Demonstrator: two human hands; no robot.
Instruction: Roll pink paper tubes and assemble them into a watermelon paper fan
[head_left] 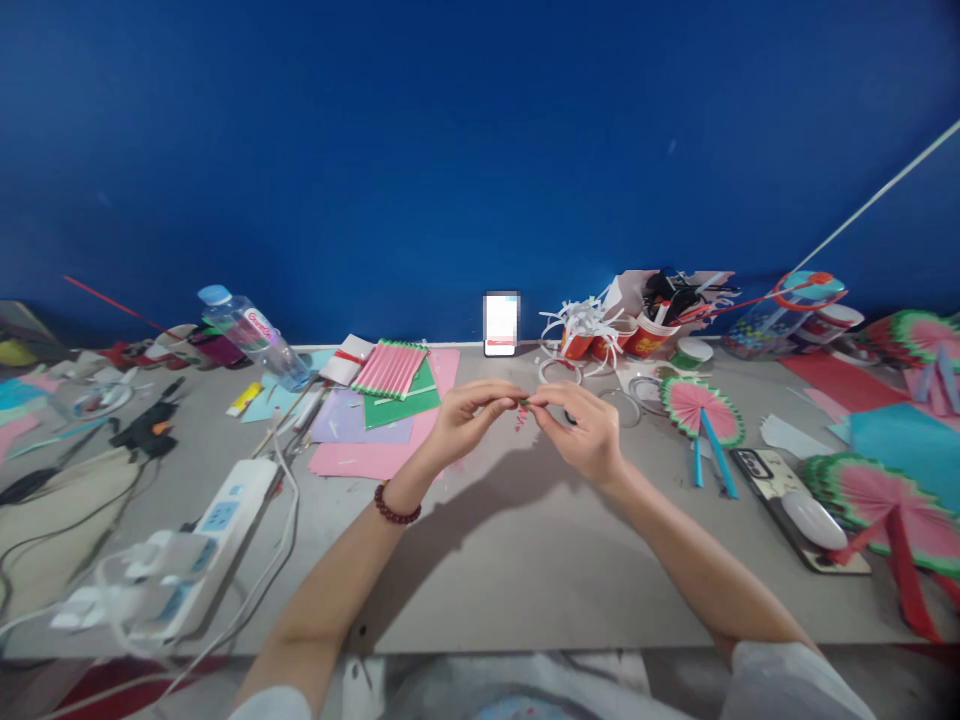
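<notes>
Both my hands meet above the middle of the grey table [525, 560]. My left hand [469, 415], with a dark red bead bracelet on its wrist, pinches one end of a small folded paper piece [521, 408] that shows pink and green. My right hand [589, 425] pinches the other end with thumb and forefinger. A dark thin object pokes out under my right fingers; I cannot make out what it is. The piece is held just off the tabletop.
Pink, purple and green paper sheets [375, 410] lie at left, past them a water bottle [251, 335], glue gun [146, 430] and power strip [217, 525]. A phone [501, 323] leans on the blue wall. Cups of tools [645, 330] and watermelon paper fans [701, 410] fill the right.
</notes>
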